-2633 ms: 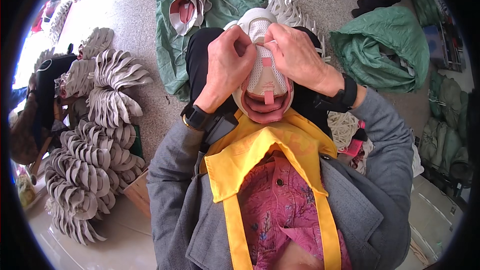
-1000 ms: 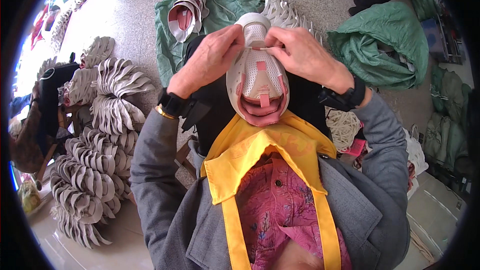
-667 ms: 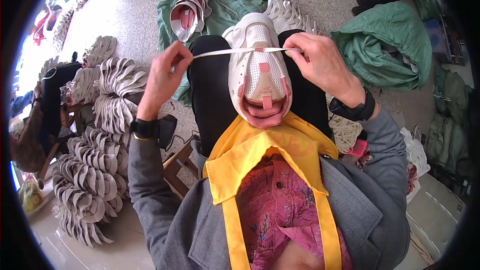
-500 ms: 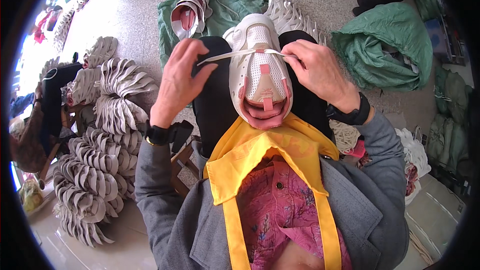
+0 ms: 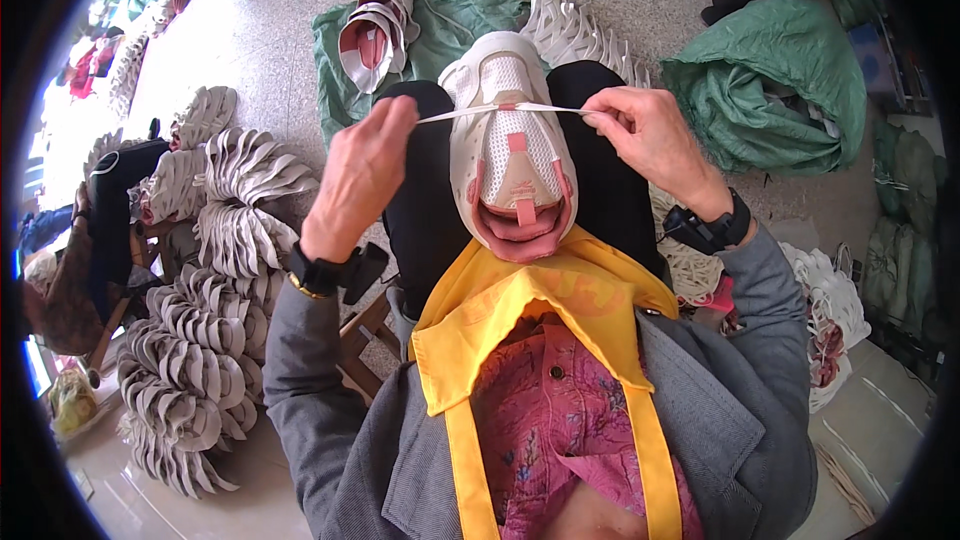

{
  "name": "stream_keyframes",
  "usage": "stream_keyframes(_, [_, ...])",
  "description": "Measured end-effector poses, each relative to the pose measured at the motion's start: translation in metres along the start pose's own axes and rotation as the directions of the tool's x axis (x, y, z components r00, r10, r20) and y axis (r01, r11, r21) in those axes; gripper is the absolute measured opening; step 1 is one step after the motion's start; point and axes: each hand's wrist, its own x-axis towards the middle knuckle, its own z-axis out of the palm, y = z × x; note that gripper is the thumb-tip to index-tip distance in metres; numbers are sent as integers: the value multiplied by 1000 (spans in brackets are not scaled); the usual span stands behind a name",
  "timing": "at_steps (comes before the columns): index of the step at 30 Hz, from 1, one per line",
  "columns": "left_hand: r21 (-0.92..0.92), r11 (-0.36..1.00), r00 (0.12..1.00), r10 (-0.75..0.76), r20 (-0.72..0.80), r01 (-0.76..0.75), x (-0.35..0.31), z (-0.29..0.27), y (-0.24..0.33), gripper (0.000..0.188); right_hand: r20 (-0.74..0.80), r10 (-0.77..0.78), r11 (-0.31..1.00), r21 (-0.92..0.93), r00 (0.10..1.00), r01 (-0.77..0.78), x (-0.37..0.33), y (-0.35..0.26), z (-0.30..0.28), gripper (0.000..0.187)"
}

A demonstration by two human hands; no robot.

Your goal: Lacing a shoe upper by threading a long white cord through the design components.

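A white and pink shoe upper [image 5: 508,145] rests between my black-clad knees, its pink collar toward my yellow apron [image 5: 540,290]. Across its tongue runs a white shoelace [image 5: 545,109], threaded through a pink loop and stretched out to both sides. My left hand [image 5: 365,165] is closed on the lace's left end, its fingertips somewhat blurred. The right end sits pinched between thumb and fingers of my right hand [image 5: 650,140]. Both hands are level with each other, clear of the upper's sides.
Several stacked shoe uppers [image 5: 375,35] lie on a green sheet [image 5: 460,5] ahead, with a row of white pieces [image 5: 580,35] beside it. A green sack [image 5: 765,85] stands at the right. Heaped uppers [image 5: 200,340] fill the left. White laces [image 5: 690,265] hang by my right forearm.
My left hand has closed from a spread grasp onto the lace end. The lace is now pulled straighter, and my right hand has shifted slightly outward.
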Motion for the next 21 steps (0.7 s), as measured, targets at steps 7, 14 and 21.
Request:
stream_keyframes(7, [102,982,985,-155,-73,162,-62,-37,-63,6,6,132,990,45,991,-133,-20,32,-27,13])
stream_keyframes(14, [228,854,884,-443,-150,467,-153,-77,-155,1,-12,222,975,-21,975,-222,-47,90,-48,14])
stream_keyframes(21, [324,758,823,-492,-286,566,-232,-113,-218,3,-115,484,875,86,868,-477,-100,181,-64,16])
